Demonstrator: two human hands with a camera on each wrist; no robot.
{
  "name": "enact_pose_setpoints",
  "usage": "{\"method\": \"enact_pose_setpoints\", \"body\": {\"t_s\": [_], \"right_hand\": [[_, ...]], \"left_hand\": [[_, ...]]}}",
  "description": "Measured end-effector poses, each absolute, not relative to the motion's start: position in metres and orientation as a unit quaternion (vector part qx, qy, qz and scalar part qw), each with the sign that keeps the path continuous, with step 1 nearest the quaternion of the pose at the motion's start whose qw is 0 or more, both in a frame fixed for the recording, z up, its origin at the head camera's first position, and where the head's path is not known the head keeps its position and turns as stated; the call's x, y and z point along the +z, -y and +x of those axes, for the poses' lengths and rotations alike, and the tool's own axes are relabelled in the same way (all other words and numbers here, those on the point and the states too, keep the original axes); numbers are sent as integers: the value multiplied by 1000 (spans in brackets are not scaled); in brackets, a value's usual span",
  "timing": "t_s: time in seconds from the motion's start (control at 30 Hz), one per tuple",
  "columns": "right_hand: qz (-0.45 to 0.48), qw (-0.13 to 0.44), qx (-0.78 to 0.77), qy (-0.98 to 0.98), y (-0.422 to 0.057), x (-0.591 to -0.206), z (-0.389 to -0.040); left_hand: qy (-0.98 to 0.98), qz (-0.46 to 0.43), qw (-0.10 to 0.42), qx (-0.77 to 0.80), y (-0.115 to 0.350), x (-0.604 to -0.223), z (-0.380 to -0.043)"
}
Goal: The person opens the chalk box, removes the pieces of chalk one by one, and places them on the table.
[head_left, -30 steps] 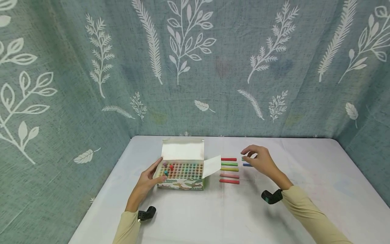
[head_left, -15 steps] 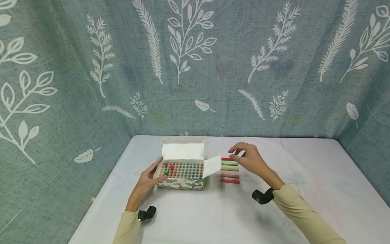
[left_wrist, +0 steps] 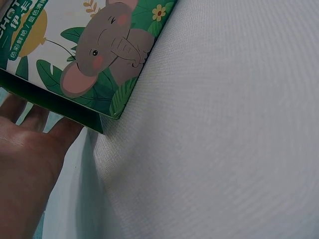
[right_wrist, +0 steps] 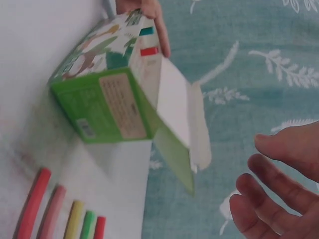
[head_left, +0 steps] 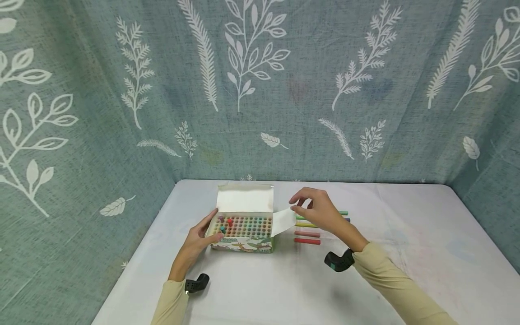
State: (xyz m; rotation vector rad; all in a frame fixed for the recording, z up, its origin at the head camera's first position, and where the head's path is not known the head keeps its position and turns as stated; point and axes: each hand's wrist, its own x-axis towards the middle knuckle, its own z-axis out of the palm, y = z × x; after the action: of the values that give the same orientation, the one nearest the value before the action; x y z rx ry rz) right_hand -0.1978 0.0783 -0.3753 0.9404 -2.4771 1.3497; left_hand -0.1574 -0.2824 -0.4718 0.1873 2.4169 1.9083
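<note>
An illustrated cardboard box [head_left: 243, 245] with its lid up stands left of centre, rows of holes in its top. A purple, a red [head_left: 229, 222] and a teal chalk stick [head_left: 223, 229] poke up from it. My left hand [head_left: 195, 243] grips the box's left end, thumb at the front and fingers behind; the left wrist view shows fingers against its lower edge. My right hand [head_left: 318, 210] hovers by the box's side flap [head_left: 284, 221]. In the right wrist view its thumb and fingers [right_wrist: 264, 174] are apart, holding nothing.
Right of the box lie several chalk sticks in a column: red [head_left: 307, 241], pink [head_left: 307, 234], yellow [head_left: 304, 224], green and another red [right_wrist: 100, 227]. Farther right are a green [head_left: 343, 212] and a blue stick [head_left: 347, 220]. A patterned curtain [head_left: 260, 90] hangs behind the white table [head_left: 390, 253].
My right hand has moved left, from above the green and blue sticks, over the column, to beside the box's flap. My left hand stays on the box.
</note>
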Motion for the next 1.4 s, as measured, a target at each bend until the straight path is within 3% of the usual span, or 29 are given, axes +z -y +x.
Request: {"method": "enact_pose_setpoints", "body": {"t_s": [0.4,0.77,1.03,1.4], "right_hand": [[368,73,440,816,-45,-368,-199],[393,31,428,813,-16,-369,-203],[407,5,405,819,5,-368,-206],[410,-20,388,825,32,-380,-209]], "left_hand": [[-785,50,37,617,280,-467,-155],[-783,44,30,620,286,-486,-164],[-779,46,41,624,280,-469,-157],[-781,45,31,622,289,-491,-166]]}}
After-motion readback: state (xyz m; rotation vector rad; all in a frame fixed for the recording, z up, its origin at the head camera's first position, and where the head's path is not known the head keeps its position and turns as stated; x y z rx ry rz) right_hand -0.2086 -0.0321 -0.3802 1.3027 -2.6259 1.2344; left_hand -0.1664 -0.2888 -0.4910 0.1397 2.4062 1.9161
